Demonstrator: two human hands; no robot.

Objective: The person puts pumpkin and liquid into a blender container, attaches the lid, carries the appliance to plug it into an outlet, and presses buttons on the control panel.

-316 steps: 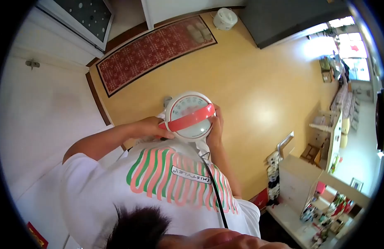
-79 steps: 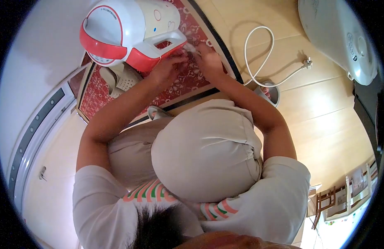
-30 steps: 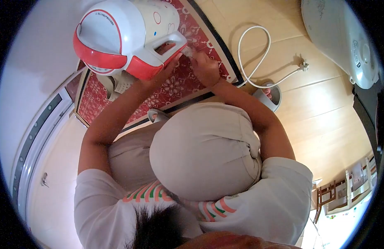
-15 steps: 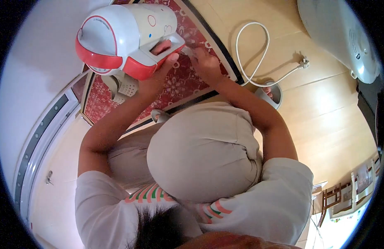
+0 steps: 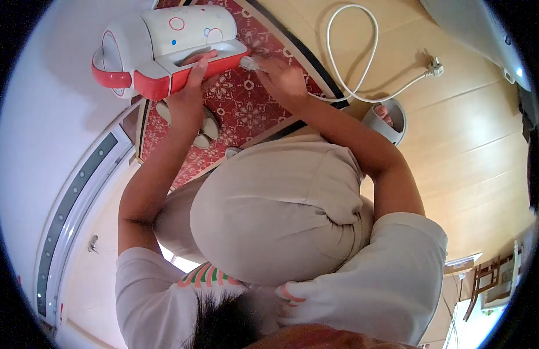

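A white and red electric thermos pot (image 5: pixel 194 29) with coloured circles lies tilted on its side in the air at the upper left, over the patterned red mat. My left hand (image 5: pixel 191 84) is closed on its red-edged handle, fingers through the gap. At the pot's base end, my right hand (image 5: pixel 284 81) pinches the pale connector end of a white power cord (image 5: pixel 371 55). The connector is right by the base; whether it touches cannot be made out. From this hand the cord loops over the wooden floor to its plug (image 5: pixel 435 67).
The red mat (image 5: pixel 246 99) with a dark border lies beneath, shoes (image 5: pixel 208 131) on it. A slippered foot (image 5: pixel 388 119) stands on the wooden floor (image 5: pixel 449 139). A pale rounded appliance (image 5: pixel 467 23) is at the upper right, a wooden chair (image 5: pixel 484 282) at the lower right.
The pot has turned and shifted slightly up and left in view, showing more of its side. My right hand's connector now shows more clearly at the base.
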